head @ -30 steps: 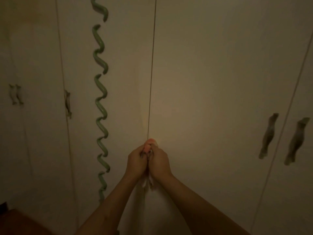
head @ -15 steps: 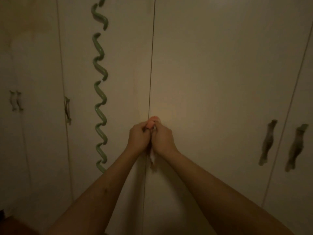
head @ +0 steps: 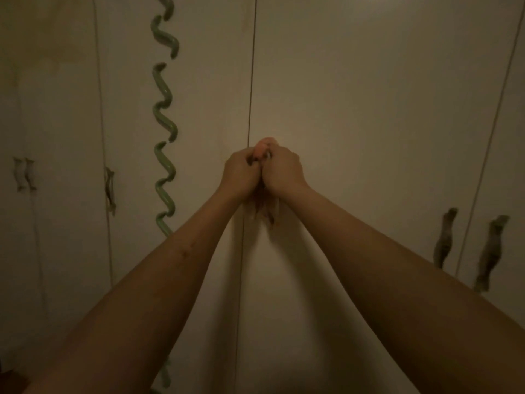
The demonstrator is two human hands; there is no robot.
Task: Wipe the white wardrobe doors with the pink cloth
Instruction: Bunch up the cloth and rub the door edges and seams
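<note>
Bunching pink cloth [head: 262, 146], crumpled, both hands' grip closed on it, left hand [head: 241, 173], right hand [head: 284, 172], against wardrobe doors [head: 369, 123].

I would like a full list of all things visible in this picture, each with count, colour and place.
wardrobe doors: several, white, filling the whole view.
wavy decoration: one line of pieces, green, running vertically left of the centre seam.
door handles, right: two, dark, wavy, either side of the right seam.
door handles, left: three, dark, small, at the left.
pink cloth: one, bunched, against the doors at the centre seam, between both hands.
left hand: one, closed on the cloth.
right hand: one, closed on the cloth.
</note>
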